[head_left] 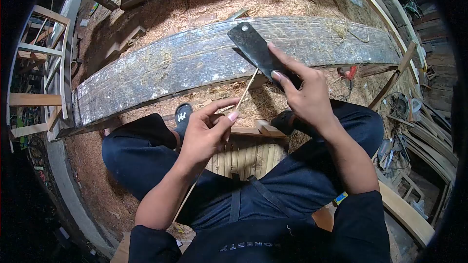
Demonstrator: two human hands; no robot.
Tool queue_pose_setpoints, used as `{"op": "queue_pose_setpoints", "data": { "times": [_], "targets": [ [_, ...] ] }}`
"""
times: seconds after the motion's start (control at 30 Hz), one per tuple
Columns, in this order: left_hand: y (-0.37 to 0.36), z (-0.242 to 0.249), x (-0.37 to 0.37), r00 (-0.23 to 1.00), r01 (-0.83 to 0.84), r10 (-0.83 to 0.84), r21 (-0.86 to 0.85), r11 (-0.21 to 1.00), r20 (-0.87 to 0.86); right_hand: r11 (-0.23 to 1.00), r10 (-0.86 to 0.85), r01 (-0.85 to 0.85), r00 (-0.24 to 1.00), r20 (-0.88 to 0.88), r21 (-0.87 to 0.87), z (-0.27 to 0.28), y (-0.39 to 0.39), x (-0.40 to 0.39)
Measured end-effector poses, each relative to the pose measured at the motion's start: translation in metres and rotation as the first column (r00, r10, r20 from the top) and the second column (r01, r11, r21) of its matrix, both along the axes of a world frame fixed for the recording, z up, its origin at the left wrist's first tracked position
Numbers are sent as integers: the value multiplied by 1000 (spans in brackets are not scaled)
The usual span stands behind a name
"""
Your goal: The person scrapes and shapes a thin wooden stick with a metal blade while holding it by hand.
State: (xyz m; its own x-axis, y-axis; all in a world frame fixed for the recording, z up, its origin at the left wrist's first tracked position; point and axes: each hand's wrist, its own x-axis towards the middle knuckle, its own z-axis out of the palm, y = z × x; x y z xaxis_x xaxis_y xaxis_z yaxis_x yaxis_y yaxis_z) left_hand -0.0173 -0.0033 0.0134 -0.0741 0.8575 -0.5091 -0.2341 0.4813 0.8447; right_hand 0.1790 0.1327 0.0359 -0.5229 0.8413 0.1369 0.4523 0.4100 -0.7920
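My left hand (204, 134) pinches a thin, pale wooden strip (249, 84) between thumb and forefinger. The strip slants up to the right, and its tail runs down past my left forearm. Wrapped round a dark, flat, rectangular blade (252, 44) with a hole near its far corner is my right hand (309, 92). The strip's upper end meets the blade's lower edge, just beside my right thumb. Both hands are in front of a long, weathered plank (195, 63), and the blade overlaps it in this view.
Shavings (214, 0) cover the ground beyond the plank. A tangle of fibre (340, 31) lies on its right part. Below my hands is a slatted surface (246, 155) between my legs. A wooden frame (41, 68) stands at left; curved strips (424, 141) are stacked at right.
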Motion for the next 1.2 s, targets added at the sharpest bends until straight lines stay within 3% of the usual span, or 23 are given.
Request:
{"op": "queue_pose_setpoints", "data": {
  "times": [0.07,0.23,0.33,0.43,0.6,0.7,0.77,0.9,1.0,1.1,1.13,1.2],
  "targets": [
    [-2,1,-5,997,70,-71,52,996,28,999,-13,15,999,31,-35,0,-1,-1],
    [-17,7,-19,969,246,-245,-1,969,23,999,-32,33,999,41,-6,0,0,1],
    [-24,7,-19,992,122,-123,106,987,2,999,-31,31,999,-11,15,-8,4,3],
    [-27,3,-22,980,186,-180,64,980,-90,999,-27,29,998,-59,31,-12,7,3],
    [-33,-8,-13,997,68,-65,81,994,-44,999,6,-5,1000,-17,40,-10,0,2],
    [-33,-11,-11,990,66,-45,158,985,-131,998,54,-53,998,-24,31,-9,-7,-2],
    [-33,-16,-14,953,154,-77,250,956,-292,999,53,-53,998,36,-12,-9,-3,0],
    [-24,-19,-21,909,215,-63,333,918,-412,989,5,5,998,-66,149,-13,0,-3],
    [-20,-8,-25,902,238,-143,192,952,-407,992,39,-41,999,18,120,-13,-3,-2],
    [-18,-5,-23,937,188,-129,155,970,-325,996,-37,38,999,-20,78,-12,4,-2],
    [-18,-5,-23,938,186,-128,155,970,-322,982,-12,19,999,-40,186,-15,5,-2],
    [-18,-5,-23,923,190,-124,152,970,-364,990,-7,10,1000,-23,144,-14,0,-1]
  ]
}}
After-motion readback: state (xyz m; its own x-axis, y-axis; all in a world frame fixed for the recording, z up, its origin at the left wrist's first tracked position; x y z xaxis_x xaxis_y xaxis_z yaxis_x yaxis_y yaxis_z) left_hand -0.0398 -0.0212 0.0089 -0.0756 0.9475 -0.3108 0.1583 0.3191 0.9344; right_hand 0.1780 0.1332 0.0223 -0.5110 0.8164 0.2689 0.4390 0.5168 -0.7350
